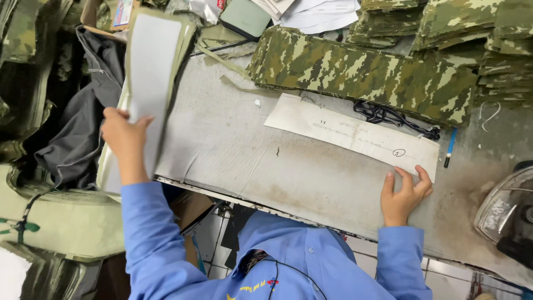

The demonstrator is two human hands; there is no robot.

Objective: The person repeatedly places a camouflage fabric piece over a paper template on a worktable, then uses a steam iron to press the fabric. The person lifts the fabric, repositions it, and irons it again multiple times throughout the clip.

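My left hand [125, 139] rests flat on a long grey interlining strip [149, 72] that tops a stack of olive-edged fabric pieces at the table's left end. My right hand [404, 195] presses down the near right corner of a long white paper pattern [344, 133], which lies slanted on the grey worktable [250, 166]. Behind the pattern lies a long camouflage fabric strip [361, 72]. Both sleeves are blue.
Stacks of camouflage pieces [472, 33] fill the back right. A black cord [388, 116] and a blue pen [449, 147] lie by the pattern. An iron [508, 214] stands at the right edge. Dark grey cloth [78, 122] hangs at the left, papers [316, 14] behind.
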